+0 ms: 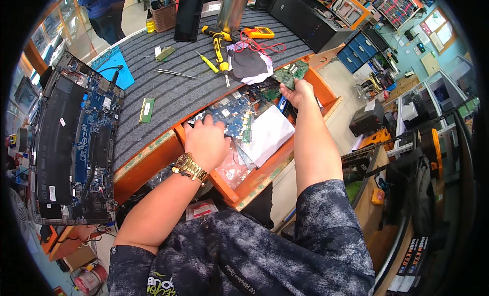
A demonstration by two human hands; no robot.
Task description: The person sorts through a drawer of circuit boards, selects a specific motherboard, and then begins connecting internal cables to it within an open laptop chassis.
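Observation:
My right hand grips a green circuit board over the right end of an open wooden drawer. My left hand has its fingers apart at the edge of a blue circuit board inside that drawer; some fingertips are hidden. More dark green boards, white paper and clear plastic bags lie in the drawer. An opened laptop with exposed internals is at the left. A small green memory module lies on the grey striped mat.
Yellow tools, tweezers, an orange meter, a dark cloth and a phone are on the bench. A black computer case sits at the back right. A person stands beyond the bench. Shelving is at the right.

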